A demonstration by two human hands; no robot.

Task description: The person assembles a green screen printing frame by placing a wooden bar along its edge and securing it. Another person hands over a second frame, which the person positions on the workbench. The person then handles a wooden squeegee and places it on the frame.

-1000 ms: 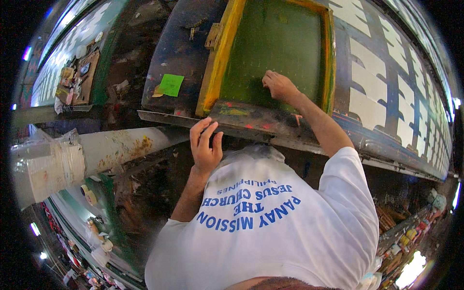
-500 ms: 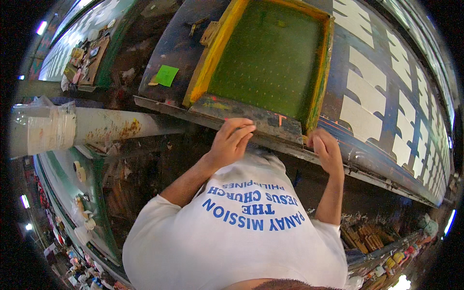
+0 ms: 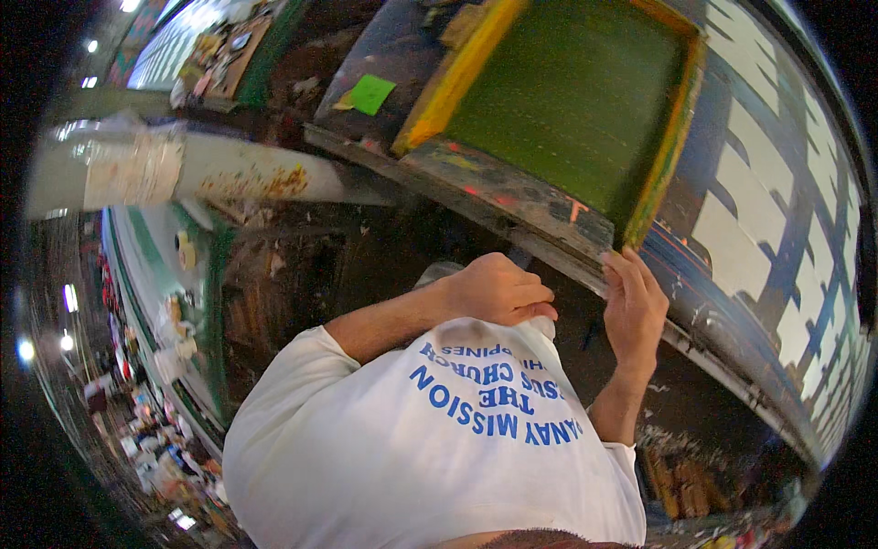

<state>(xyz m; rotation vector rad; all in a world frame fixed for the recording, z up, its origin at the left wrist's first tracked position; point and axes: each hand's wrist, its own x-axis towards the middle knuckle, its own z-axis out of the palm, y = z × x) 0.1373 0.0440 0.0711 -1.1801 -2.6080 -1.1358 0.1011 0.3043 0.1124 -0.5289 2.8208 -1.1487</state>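
A silkscreen frame [image 3: 675, 139] with yellow-stained side rails and dark green mesh [image 3: 572, 101] lies on the long dark table. Its near rail [image 3: 512, 188] is smeared with black, red and orange. At the frame's near right corner is my right hand [image 3: 635, 306], its fingertips closed together against the corner. My left hand [image 3: 498, 288] is off the frame, low in front of my white shirt [image 3: 402, 448]. Its fingers are curled and pressed together by the cloth; whatever they hold, if anything, is hidden.
White cut-shaped panels [image 3: 745, 197] lie in rows along the table [image 3: 672, 192] to the right. A green paper square [image 3: 369, 94] is left of the frame. A thick taped pipe [image 3: 215, 169] juts in from the left. A second table [image 3: 178, 306] carries a tape roll [image 3: 186, 250].
My left hand has come away from the frame's near rail and back toward my shirt. My right hand stays at the corner. The view has swung, so the table appears farther right.
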